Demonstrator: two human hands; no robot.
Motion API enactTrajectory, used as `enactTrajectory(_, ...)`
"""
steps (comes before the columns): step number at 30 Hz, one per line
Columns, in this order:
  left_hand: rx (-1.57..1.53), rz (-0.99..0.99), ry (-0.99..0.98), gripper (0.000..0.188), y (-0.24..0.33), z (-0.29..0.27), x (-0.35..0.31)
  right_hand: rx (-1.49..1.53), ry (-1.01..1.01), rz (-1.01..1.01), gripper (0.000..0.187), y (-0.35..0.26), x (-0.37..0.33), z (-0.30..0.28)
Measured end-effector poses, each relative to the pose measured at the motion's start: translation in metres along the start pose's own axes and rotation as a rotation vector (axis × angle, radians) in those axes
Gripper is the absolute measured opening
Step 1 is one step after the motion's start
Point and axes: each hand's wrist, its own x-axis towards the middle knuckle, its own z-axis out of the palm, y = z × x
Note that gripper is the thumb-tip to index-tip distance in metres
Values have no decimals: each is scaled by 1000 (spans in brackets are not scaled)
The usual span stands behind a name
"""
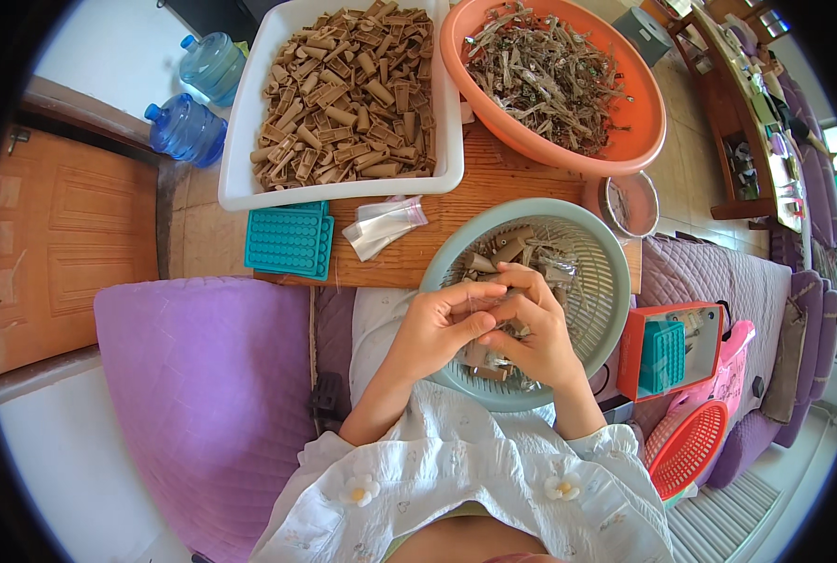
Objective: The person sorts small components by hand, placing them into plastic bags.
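Note:
My left hand (437, 328) and my right hand (537, 336) meet above a grey-green plastic colander (606, 314). Fingertips of both are pinched close together. A thin, clear sliver shows between them, too small to make out. Inside the colander, brown plastic pieces (510, 248) lie mixed with clear plastic bags (561, 267); my hands cover part of this heap. Just beyond my left hand, flat clear bags (383, 228) rest on the wooden table (503, 178).
A white tub (232, 169) of brown pieces and an orange basin (658, 141) of thin clear strips stand behind. Teal trays (287, 239) lie at left. A round clear container (632, 205), red box (632, 361) and red basket (695, 450) are at right. Purple padded seating (202, 394) is at left.

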Motion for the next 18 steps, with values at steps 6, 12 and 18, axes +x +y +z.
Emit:
enactTrajectory(6,-14,110,26,33,2,7,4,392,112,81,35,-2,4,9)
enactTrajectory(12,94,266,157,35,10,11,5,816,35,362,39,7,8,14)
enactTrajectory(18,625,583,352,44,6,8,9,813,94,493,29,1,20,23)
